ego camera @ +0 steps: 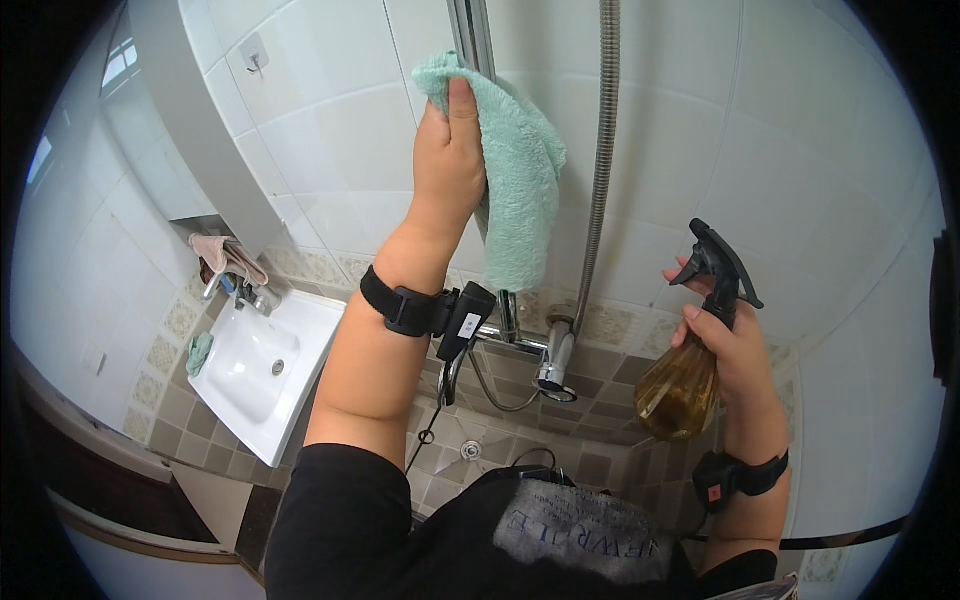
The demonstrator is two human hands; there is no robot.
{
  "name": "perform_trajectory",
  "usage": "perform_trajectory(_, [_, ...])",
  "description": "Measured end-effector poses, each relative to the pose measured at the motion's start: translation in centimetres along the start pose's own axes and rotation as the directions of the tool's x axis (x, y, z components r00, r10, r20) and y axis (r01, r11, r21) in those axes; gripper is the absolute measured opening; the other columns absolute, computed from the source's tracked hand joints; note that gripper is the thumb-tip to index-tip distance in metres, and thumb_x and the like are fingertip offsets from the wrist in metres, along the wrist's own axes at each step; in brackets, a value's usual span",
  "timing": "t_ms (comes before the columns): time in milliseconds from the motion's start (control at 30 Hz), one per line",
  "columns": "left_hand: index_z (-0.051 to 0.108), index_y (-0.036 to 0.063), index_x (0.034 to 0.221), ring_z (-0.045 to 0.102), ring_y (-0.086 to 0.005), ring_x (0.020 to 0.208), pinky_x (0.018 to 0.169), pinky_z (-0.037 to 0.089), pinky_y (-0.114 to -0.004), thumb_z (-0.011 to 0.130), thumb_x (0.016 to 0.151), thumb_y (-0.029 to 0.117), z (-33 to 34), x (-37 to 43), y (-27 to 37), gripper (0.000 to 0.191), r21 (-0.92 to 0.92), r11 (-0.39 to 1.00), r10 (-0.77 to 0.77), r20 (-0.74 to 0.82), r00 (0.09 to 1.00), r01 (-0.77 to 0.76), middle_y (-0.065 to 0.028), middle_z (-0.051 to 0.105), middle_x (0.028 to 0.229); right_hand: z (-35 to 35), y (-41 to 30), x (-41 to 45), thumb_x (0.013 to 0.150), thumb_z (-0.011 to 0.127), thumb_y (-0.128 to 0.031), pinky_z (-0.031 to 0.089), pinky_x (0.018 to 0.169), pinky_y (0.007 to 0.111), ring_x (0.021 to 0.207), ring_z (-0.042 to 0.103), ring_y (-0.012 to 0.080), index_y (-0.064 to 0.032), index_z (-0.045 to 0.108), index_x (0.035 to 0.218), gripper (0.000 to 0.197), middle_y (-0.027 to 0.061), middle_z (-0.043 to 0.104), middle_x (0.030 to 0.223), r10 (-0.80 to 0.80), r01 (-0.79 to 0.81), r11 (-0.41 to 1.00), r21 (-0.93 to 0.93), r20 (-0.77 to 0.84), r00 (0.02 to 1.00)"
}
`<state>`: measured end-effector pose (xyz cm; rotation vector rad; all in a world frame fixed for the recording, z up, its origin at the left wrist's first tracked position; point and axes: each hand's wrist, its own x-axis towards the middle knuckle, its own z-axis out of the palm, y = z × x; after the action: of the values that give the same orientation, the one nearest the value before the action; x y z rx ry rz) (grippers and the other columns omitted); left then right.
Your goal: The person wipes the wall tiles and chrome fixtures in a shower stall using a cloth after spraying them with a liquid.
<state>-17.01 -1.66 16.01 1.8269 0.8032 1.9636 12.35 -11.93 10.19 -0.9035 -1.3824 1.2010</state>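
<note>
My left hand [454, 154] grips a mint-green terry cloth [523, 180] and presses it around the vertical chrome shower rail [471, 34]; the thumb lies on top of the cloth, which hangs down over the pipe. My right hand [731, 337] holds an amber spray bottle [679, 390] by its neck, to the right of the shower hose [602, 150]. The bottle has a black trigger head [716, 262], tilted up and to the left, with fingers near the trigger. Below the cloth sits the chrome shower mixer tap [555, 360].
At the left a white washbasin [244, 360] has a chrome faucet [259, 298], a pink cloth [225, 256] above it and a small green cloth [199, 354] on its rim. A mirror cabinet [202, 127] projects from the tiled wall. A floor drain [471, 450] lies below.
</note>
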Motion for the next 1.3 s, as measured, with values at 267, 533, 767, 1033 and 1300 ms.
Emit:
perform_trajectory(267, [0.055,0.0008,0.097,0.056,-0.0187,0.074,0.068,0.045,-0.035,0.035,0.104,0.041,-5.7,-2.3,-0.2,0.045,0.59,0.802,-0.029,-0.114,0.993,0.091,-0.0074,0.061,0.079,-0.5,-0.2,-0.4,0.084,0.061,-0.01,0.05,0.068,0.03,0.068,0.058,0.0147,0.002,0.046,0.132,0.052,0.0129,0.06,0.119,0.027,-0.027,0.999,0.021,0.017,1.0])
perform_trajectory(533, [0.052,-0.0009,0.108,0.057,-0.0282,0.094,0.087,0.044,-0.037,0.04,0.103,0.033,-2.7,-2.7,0.9,0.037,0.35,0.937,-0.006,0.03,1.0,-0.005,-0.0156,0.061,0.102,-0.3,-0.2,-0.5,0.083,0.06,-0.012,0.049,0.067,0.029,0.069,0.058,0.0135,0.0031,0.047,0.132,0.053,0.013,0.06,0.12,0.045,-0.045,0.999,0.006,0.01,0.999])
perform_trajectory(767, [0.047,-0.0004,0.113,0.057,-0.0267,0.092,0.084,0.045,-0.037,0.051,0.1,0.03,0.4,-2.3,-0.4,0.033,0.359,0.932,0.06,-0.03,0.998,-0.045,-0.0135,0.06,0.102,-0.5,0.0,-0.5,0.083,0.062,-0.013,0.049,0.069,0.03,0.069,0.059,0.0146,0.0036,0.048,0.131,0.053,0.0127,0.06,0.12,0.073,-0.073,0.997,0.037,-0.006,0.997])
perform_trajectory(1033, [0.05,0.0019,0.108,0.052,-0.0135,0.083,0.076,0.044,-0.028,0.039,0.103,0.037,-0.2,-3.5,-1.8,0.038,0.036,0.998,-0.06,0.055,0.997,0.058,-0.0029,0.056,0.092,-0.5,-0.1,-0.4,0.083,0.062,-0.013,0.049,0.069,0.03,0.07,0.058,0.0145,0.0034,0.049,0.13,0.051,0.0112,0.06,0.119,0.098,-0.098,0.995,0.025,-0.021,0.995])
perform_trajectory(1300, [0.055,0.0006,0.097,0.052,-0.0171,0.072,0.067,0.044,-0.033,0.03,0.104,0.045,-1.4,-5.6,-4.5,0.051,0.282,0.956,-0.078,-0.011,0.997,0.078,-0.0052,0.055,0.075,0.0,-0.6,-0.5,0.083,0.062,-0.013,0.049,0.068,0.03,0.07,0.057,0.0144,0.0033,0.048,0.131,0.052,0.0109,0.061,0.119,0.098,-0.098,0.995,0.014,-0.011,0.995])
